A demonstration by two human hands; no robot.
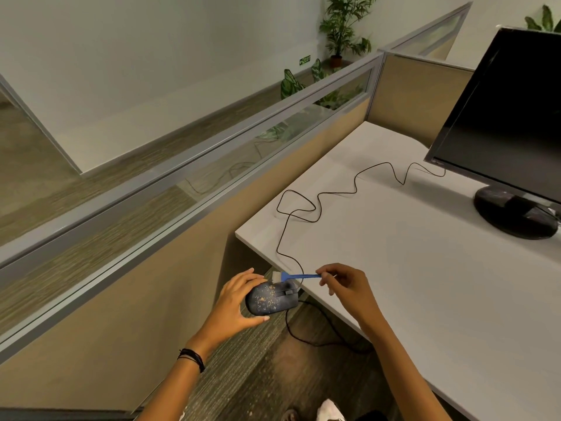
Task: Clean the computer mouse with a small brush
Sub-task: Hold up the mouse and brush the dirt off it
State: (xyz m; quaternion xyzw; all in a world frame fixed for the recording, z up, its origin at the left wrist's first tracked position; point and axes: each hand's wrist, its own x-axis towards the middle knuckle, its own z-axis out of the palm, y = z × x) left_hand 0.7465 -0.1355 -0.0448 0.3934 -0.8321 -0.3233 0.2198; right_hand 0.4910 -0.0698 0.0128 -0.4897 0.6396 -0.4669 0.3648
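from my head view, my left hand (233,302) is clamped around the computer mouse (271,298), thumb under and fingers over its back, holding it off the edge of the desk (409,268) over the floor, crumbs still speckling its top. my right hand (346,287) has its fingertips pinched together on the end of the small brush (296,276), whose pale bristles sit just above the front of the mouse. i judge the sweeping is barely underway; next i need to lower the bristles onto the crumbs and flick them off toward the floor.
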